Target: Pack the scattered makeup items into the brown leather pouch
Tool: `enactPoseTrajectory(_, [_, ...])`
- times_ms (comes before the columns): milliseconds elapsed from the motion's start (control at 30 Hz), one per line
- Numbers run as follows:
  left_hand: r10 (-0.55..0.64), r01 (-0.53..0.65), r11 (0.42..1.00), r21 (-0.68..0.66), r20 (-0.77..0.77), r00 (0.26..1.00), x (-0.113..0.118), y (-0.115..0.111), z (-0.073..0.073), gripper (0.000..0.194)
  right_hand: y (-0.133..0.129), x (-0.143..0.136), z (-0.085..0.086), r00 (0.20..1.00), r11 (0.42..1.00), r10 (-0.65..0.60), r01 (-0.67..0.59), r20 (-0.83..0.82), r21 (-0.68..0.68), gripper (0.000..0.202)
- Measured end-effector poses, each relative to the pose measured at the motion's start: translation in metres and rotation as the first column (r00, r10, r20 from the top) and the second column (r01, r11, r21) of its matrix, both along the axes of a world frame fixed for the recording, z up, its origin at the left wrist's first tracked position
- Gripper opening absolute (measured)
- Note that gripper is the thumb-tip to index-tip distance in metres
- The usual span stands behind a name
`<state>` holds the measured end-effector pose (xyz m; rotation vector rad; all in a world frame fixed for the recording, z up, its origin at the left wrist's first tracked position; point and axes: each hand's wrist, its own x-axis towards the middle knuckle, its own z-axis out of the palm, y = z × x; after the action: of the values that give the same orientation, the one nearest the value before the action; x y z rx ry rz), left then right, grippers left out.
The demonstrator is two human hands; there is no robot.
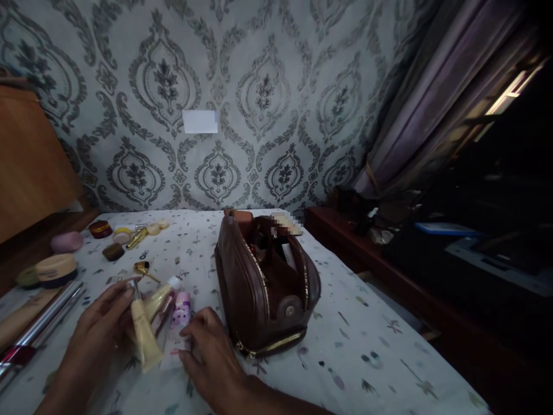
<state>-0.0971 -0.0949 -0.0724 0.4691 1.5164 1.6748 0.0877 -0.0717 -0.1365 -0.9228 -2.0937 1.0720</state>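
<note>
My left hand [101, 320] pinches a pale yellow squeeze tube [144, 337] near its silver cap, with the flat end pointing down. Right behind it lie another cream-coloured tube [159, 300] with a white cap and a slim pinkish tube [164, 316]. My right hand [213, 351] has its thumb and curled fingers at the right edge of a pink-and-white tube [180, 316] with a purple pattern. Just beyond that hand stands a dark brown zip bag [242, 282], its top unzipped. Dark items and a white-labelled one show inside it.
On the left of the patterned white cloth [358, 357] are jars [56, 270], a pink round item [66, 242], long silver sticks [47, 317] and gold pieces [142, 267]. A wooden cabinet [34, 155] rises at left. Wallpaper stands behind; a dark red ledge [337, 242] runs along the right.
</note>
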Motion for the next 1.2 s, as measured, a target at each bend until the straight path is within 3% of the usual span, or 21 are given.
enactPoseTrajectory(167, [-0.011, 0.012, 0.999, 0.038, -0.025, 1.0, -0.014, 0.004, -0.017, 0.058, 0.003, 0.003, -0.007, 0.997, 0.996, 0.051, -0.055, 0.05, 0.076, 0.044])
enactPoseTrajectory(367, [0.024, -0.009, 0.988, 0.153, -0.093, 0.995, -0.022, 0.006, -0.011, 0.057, 0.01, 0.007, -0.013, 0.986, 0.965, 0.166, -0.157, -0.022, 0.209, 0.038])
enactPoseTrajectory(533, [0.071, -0.043, 0.993, 0.11, -0.262, 0.963, -0.048, 0.003, -0.012, 0.06, 0.012, 0.004, -0.014, 0.987, 0.96, 0.16, -0.151, -0.02, 0.235, 0.033])
enactPoseTrajectory(733, [-0.054, 0.033, 0.998, -0.048, -0.535, 0.843, -0.073, -0.001, -0.026, 0.054, 0.011, 0.004, -0.011, 0.988, 0.959, 0.151, -0.15, 0.014, 0.239, 0.031])
enactPoseTrajectory(833, [-0.081, 0.032, 0.996, -0.084, -0.682, 0.727, -0.075, 0.0, -0.03, 0.047, 0.012, 0.005, -0.01, 0.987, 0.959, 0.16, -0.162, 0.026, 0.234, 0.03])
enactPoseTrajectory(900, [-0.103, 0.049, 0.994, -0.096, -0.71, 0.697, -0.071, 0.0, -0.03, 0.046, 0.013, 0.005, -0.01, 0.986, 0.958, 0.165, -0.164, 0.017, 0.237, 0.029])
enactPoseTrajectory(967, [-0.131, 0.087, 0.991, -0.099, -0.674, 0.727, -0.066, 0.001, -0.028, 0.047, 0.013, 0.005, -0.009, 0.986, 0.957, 0.168, -0.165, 0.008, 0.238, 0.03])
enactPoseTrajectory(1133, [-0.172, 0.163, 0.985, -0.058, -0.405, 0.898, -0.055, 0.002, -0.023, 0.048, 0.014, 0.005, -0.013, 0.981, 0.951, 0.193, -0.188, 0.003, 0.245, 0.032])
enactPoseTrajectory(1200, [-0.183, 0.176, 0.983, -0.053, -0.34, 0.922, -0.052, 0.001, -0.02, 0.047, 0.014, 0.005, -0.013, 0.979, 0.95, 0.203, -0.2, 0.013, 0.239, 0.031])
